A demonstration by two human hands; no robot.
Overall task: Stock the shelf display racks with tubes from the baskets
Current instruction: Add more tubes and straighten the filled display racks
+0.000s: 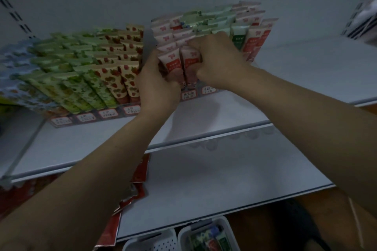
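Head view: grips two pink tubes (171,63) at the rack's (206,90) front row, left hand (157,85) curled round one, right hand (212,61) pinching the other, likely to seat both in their slots, more waiting in the basket (231,236) below.

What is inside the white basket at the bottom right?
A few tubes lie inside the white basket, in green, red and blue. The frame edge cuts off its lower part, so the rest is unseen.
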